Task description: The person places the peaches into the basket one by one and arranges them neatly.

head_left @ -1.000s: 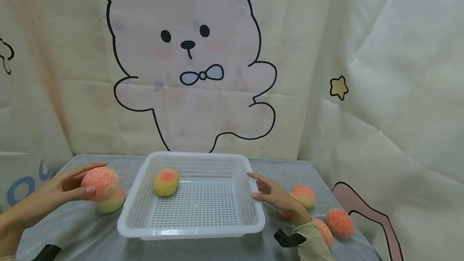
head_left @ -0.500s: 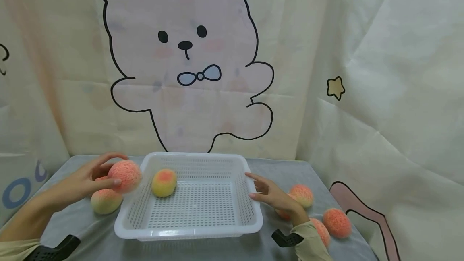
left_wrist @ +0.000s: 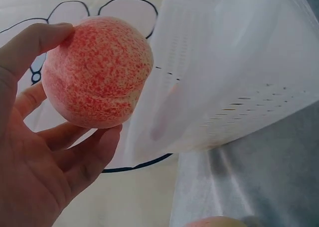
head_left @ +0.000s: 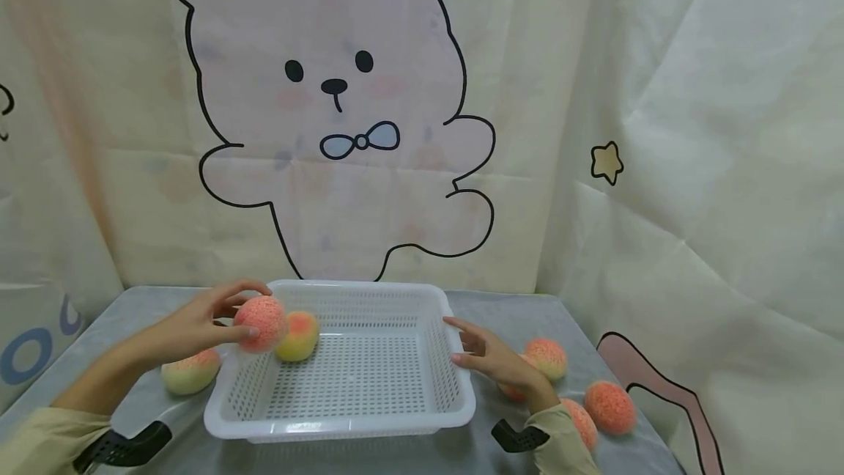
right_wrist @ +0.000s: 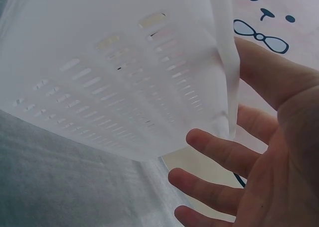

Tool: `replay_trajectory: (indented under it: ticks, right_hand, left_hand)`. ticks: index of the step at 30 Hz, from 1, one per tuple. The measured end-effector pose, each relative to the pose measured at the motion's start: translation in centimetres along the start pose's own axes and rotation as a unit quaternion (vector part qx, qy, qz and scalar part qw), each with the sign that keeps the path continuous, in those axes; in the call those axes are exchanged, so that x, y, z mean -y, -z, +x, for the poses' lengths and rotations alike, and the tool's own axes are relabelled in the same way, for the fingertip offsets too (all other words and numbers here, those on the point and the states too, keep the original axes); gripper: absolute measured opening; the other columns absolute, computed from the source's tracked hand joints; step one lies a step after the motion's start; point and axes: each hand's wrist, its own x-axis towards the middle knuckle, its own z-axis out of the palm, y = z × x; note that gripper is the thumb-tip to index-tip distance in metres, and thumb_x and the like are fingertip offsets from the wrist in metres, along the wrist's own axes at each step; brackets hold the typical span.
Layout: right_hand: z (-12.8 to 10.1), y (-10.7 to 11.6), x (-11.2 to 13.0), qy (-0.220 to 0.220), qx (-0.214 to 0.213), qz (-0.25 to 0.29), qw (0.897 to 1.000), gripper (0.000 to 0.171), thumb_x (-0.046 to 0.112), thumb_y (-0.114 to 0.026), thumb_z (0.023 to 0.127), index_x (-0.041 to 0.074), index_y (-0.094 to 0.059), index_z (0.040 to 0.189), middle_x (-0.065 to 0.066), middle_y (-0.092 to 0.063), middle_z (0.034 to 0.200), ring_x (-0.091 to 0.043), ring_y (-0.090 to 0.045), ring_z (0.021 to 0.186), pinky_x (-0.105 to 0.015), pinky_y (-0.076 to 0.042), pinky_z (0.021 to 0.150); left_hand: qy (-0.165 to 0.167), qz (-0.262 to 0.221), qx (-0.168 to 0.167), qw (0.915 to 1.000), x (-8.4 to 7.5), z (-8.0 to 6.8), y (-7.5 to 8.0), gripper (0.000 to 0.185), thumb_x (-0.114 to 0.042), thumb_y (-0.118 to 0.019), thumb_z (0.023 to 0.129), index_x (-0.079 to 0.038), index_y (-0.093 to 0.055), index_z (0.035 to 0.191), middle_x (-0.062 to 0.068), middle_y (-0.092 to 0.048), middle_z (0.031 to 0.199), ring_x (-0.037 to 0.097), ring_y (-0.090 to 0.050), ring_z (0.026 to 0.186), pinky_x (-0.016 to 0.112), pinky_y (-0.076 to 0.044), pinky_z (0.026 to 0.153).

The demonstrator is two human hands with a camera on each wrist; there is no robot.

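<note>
Now we go from big to small. One white basket (head_left: 343, 416) stands on the table (head_left: 475, 453); it looks light and stiff, best taken at the rim. Our right hand (head_left: 491, 358) lies with relaxed fingers at its right wall. We count seven peaches: one yellow peach (head_left: 300, 336) inside, one (head_left: 191, 372) left of it, four at the right. Our left hand (head_left: 191, 325) grips the held peach (head_left: 261, 322) over the basket's left wall; it seems light, rough, not slippery.

Pink speckled peach (head_left: 261, 323) gripped in left hand (head_left: 198, 326), held over near-left rim of white slotted basket (head_left: 343, 416); basket's right wall beside right hand (head_left: 491, 358).
</note>
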Motion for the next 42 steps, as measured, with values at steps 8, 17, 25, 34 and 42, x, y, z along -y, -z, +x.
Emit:
replay_trajectory:
  ticks: [8,17,25,34,42]
  right_hand:
    - [0.0,-0.2,-0.2,0.007,0.002,0.015,1.0,0.073,0.017,-0.061,0.101,0.008,-0.021,0.162,-0.032,-0.049,0.148,-0.02,-0.064,0.119,-0.031,-0.057,0.091]
    - [-0.1,-0.4,-0.3,0.002,0.001,0.022,1.0,0.073,0.018,-0.061,0.101,0.009,-0.021,0.162,-0.03,-0.048,0.15,-0.021,-0.063,0.121,-0.031,-0.057,0.092]
    - [0.1,-0.4,-0.1,0.01,0.006,0.028,1.0,0.074,0.018,-0.061,0.102,0.009,-0.02,0.162,-0.032,-0.047,0.149,-0.029,-0.063,0.12,-0.032,-0.058,0.09]
    - [0.1,-0.3,-0.2,0.012,0.013,0.04,0.999,0.074,0.016,-0.06,0.102,0.009,-0.018,0.162,-0.034,-0.045,0.15,-0.024,-0.065,0.117,-0.034,-0.059,0.089]
    - [0.2,-0.2,-0.2,0.008,0.008,0.031,0.999,0.074,0.017,-0.061,0.102,0.009,-0.019,0.162,-0.034,-0.045,0.149,-0.033,-0.063,0.119,-0.033,-0.059,0.089]
  left_hand:
    - [-0.023,-0.004,0.024,0.9994,0.6,1.0,-1.1,0.049,-0.021,-0.069,0.095,-0.013,-0.048,0.138,0.02,-0.062,0.135,0.02,-0.068,0.108,0.026,-0.056,0.081]
    - [-0.018,0.026,0.009,0.9995,0.8,1.4,-1.6,0.053,-0.025,-0.073,0.092,-0.012,-0.051,0.138,0.02,-0.063,0.134,0.037,-0.063,0.117,0.041,-0.057,0.086]
    - [-0.013,0.032,0.016,0.9993,0.5,1.7,-1.8,0.056,-0.027,-0.074,0.091,-0.009,-0.052,0.139,0.019,-0.065,0.134,0.043,-0.06,0.122,0.059,-0.053,0.09]
    - [0.007,0.032,0.041,0.9986,0.6,2.4,-2.5,0.055,-0.026,-0.076,0.089,-0.01,-0.054,0.137,0.016,-0.063,0.136,0.04,-0.058,0.125,0.067,-0.048,0.094]
    - [0.014,0.027,0.06,0.9977,0.9,2.6,-2.9,0.058,-0.024,-0.078,0.086,-0.01,-0.055,0.137,0.016,-0.063,0.135,0.036,-0.059,0.123,0.059,-0.051,0.093]
